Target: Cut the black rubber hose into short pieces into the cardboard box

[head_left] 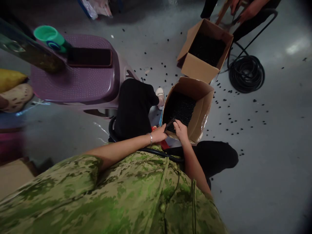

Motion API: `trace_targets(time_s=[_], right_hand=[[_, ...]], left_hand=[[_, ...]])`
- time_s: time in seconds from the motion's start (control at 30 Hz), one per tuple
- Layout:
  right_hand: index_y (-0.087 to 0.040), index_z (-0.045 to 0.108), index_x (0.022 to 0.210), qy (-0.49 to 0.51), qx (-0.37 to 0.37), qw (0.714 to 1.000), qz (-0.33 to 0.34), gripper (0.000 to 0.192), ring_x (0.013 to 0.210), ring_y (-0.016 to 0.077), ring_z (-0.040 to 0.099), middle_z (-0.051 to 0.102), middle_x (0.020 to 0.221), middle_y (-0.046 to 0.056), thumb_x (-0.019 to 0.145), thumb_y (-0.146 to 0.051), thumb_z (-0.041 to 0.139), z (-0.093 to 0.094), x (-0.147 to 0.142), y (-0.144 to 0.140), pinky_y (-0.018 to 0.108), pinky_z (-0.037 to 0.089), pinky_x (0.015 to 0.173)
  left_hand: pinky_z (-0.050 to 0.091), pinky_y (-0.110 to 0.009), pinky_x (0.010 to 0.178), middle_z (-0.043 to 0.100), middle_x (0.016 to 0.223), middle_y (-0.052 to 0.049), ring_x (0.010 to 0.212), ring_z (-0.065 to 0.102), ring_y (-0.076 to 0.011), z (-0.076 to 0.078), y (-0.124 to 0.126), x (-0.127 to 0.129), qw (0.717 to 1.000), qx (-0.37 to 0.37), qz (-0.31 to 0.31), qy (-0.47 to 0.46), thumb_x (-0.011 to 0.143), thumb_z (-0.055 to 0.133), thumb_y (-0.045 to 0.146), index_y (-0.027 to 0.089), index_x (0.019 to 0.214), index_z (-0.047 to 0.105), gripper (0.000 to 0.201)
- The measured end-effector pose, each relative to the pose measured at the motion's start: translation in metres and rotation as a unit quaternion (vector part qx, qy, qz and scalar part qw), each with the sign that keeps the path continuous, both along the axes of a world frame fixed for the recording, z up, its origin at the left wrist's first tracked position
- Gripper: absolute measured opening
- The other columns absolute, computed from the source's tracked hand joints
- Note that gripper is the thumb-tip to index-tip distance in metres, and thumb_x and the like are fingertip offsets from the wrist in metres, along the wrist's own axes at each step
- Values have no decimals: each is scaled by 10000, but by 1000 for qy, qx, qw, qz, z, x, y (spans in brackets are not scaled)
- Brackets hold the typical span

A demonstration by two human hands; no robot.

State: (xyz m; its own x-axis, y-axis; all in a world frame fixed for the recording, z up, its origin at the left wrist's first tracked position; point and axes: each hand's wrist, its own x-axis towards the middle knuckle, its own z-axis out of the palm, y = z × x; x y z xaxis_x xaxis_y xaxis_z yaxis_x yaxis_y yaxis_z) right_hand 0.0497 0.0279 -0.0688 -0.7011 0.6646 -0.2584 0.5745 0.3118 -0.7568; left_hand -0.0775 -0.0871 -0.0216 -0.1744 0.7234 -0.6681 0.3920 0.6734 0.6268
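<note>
My left hand (159, 133), with a bracelet at its wrist, is closed at the near edge of an open cardboard box (204, 107). A thin black strip-like piece (170, 125) slants from its fingers toward my right hand (180, 130). The right hand's fingers are curled at the other end of this piece; whether they hold a separate tool is too small to tell. Beneath both hands, small black pieces (181, 107) fill the box bottom. A black ribbed hose (163, 153) lies across my lap, under my forearms.
Another cardboard box (201, 70) of black bits stands beyond, near a person's hands (248, 13). A coil of black hose (247, 74) lies right of it. Black bits dot the floor. At left, a purple stool (97, 81) carries a phone (90, 57), a green cup (50, 37) and a bottle.
</note>
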Motion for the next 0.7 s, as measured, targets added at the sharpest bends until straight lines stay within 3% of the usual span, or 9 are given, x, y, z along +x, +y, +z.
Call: trace_targets(time_s=[0.17,0.33,0.5,0.7], right_hand=[[-220,660,1145,-1,39,999,-11,400,856,191,636,710,957,44,945,-432,387,6,1,0,268,465,766],[-202,667,1140,16,37,999,-22,406,907,200,640,710,992,63,940,-425,393,4,0,0,283,472,811],[-194,664,1134,33,18,999,-39,430,868,200,633,698,894,54,937,-448,379,1,1,-1,278,476,768],[-174,660,1092,37,-2,998,-50,459,683,163,580,634,728,20,939,-478,352,4,0,0,245,445,665]], left_hand=[[451,-363,949,566,1328,-193,1194,556,-319,8,2,0,998,-15,-45,36,651,539,164,91,1428,345,804],[451,-358,950,555,1351,-184,1227,534,-322,8,1,-3,998,-10,-47,27,641,552,151,112,1439,337,827],[454,-324,934,589,1321,-152,1203,554,-299,-1,-2,-6,999,3,-48,17,621,556,158,125,1452,316,866],[470,-312,893,617,1280,-133,1169,570,-296,-5,-3,-6,999,17,-50,-2,599,565,168,139,1436,346,866]])
